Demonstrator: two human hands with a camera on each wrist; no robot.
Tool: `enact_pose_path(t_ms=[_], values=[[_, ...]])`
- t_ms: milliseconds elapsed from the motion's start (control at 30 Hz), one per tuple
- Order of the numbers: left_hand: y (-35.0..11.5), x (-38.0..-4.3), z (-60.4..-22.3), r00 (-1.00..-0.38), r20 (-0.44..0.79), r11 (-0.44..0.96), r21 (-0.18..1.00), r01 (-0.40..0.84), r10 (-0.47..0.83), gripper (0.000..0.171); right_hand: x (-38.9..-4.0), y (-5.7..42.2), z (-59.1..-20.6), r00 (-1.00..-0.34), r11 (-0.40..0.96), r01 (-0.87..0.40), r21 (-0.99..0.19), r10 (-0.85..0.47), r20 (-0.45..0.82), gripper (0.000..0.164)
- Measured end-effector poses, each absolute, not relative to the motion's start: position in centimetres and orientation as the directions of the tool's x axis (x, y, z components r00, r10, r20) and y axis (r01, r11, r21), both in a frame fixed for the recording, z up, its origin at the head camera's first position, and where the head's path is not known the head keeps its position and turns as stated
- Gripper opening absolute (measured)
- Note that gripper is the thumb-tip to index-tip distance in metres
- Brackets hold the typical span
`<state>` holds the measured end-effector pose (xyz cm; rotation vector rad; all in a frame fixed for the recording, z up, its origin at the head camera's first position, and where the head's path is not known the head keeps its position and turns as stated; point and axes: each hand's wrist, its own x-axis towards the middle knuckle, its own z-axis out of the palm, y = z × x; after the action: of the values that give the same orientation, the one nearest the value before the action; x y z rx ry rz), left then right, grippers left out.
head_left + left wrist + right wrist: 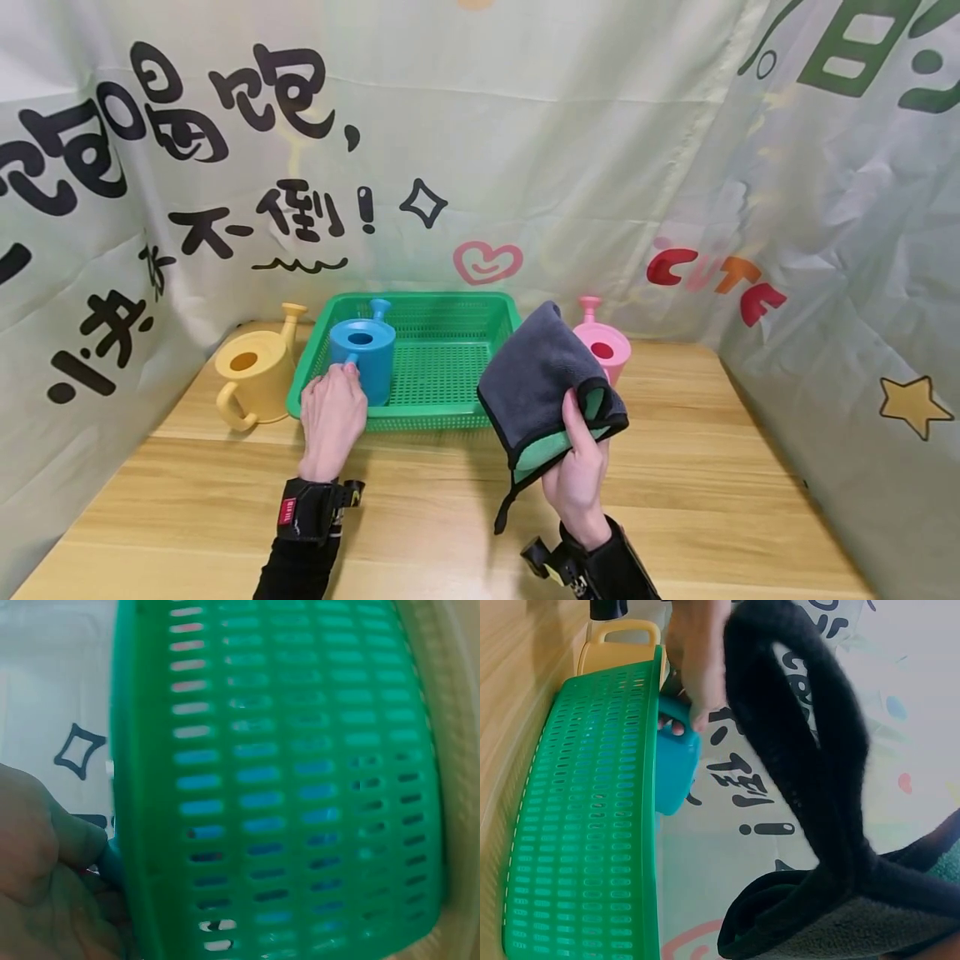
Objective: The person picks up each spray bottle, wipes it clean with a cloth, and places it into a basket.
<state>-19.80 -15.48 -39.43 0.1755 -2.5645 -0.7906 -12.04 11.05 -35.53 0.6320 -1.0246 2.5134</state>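
In the head view my left hand (333, 412) grips the handle of a blue toy watering can (373, 358), which stands upright inside the left end of a green plastic basket (427, 421). The right wrist view shows fingers curled round that handle, with the can's top (676, 769) rising above the basket's rim. My right hand (581, 471) pinches a folded cloth (536, 375), grey on one face and green on the other, with black edging and a hanging loop. The cloth is held up in front of the basket's right end and partly covers a pink watering can (606, 343).
A yellow watering can (255, 367) stands on the wooden table (450, 508), left of the basket. Behind and at both sides hangs a white printed curtain (585, 167), close to the table's back edge. The pink can stands right of the basket.
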Motion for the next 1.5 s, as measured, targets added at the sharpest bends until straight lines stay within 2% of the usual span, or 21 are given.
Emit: enact_pose_path(t_ms=[200,367,500,700,900,1133,1367,1433,1500], values=[[-16.1,-19.6,-39.8,-0.868,0.434,0.873,0.489,0.001,-0.241,0.043,-12.0,11.0,-35.5,-0.845,-0.678,-0.466,-0.569,0.149,0.514,0.031],[-16.8,-19.1,-39.1,-0.880,0.432,0.901,0.435,0.011,-0.198,0.038,-12.0,11.0,-35.5,-0.844,-0.674,-0.470,-0.570,0.154,0.514,0.030],[-17.3,-18.6,-38.3,-0.881,0.415,0.878,0.479,-0.001,-0.228,0.030,-12.0,11.0,-35.4,-0.846,-0.667,-0.474,-0.575,0.163,0.508,0.030],[-19.5,-18.4,-37.8,-0.843,0.393,0.777,0.627,-0.045,-0.367,0.041,-12.0,11.0,-35.4,-0.854,-0.669,-0.463,-0.581,0.163,0.494,0.030],[-23.6,-18.6,-38.5,-0.824,0.299,0.624,0.777,-0.082,-0.482,0.057,-12.1,11.1,-35.4,-0.848,-0.679,-0.468,-0.566,0.166,0.503,0.030],[-28.4,-19.2,-39.9,-0.829,0.105,0.501,0.836,-0.226,-0.549,0.075,-12.1,11.1,-35.3,-0.854,-0.685,-0.460,-0.566,0.167,0.492,0.029],[-31.0,-19.6,-42.0,-0.862,-0.024,0.445,0.849,-0.285,-0.507,0.067,-12.0,11.1,-35.3,-0.862,-0.680,-0.453,-0.577,0.169,0.478,0.029],[-31.4,-19.6,-42.4,-0.867,-0.072,0.378,0.880,-0.288,-0.493,0.063,-12.0,11.1,-35.3,-0.864,-0.677,-0.453,-0.580,0.170,0.475,0.028],[-31.7,-19.6,-42.8,-0.877,-0.130,0.255,0.928,-0.271,-0.462,0.058,-11.9,11.1,-35.2,-0.865,-0.674,-0.451,-0.584,0.171,0.471,0.028]])
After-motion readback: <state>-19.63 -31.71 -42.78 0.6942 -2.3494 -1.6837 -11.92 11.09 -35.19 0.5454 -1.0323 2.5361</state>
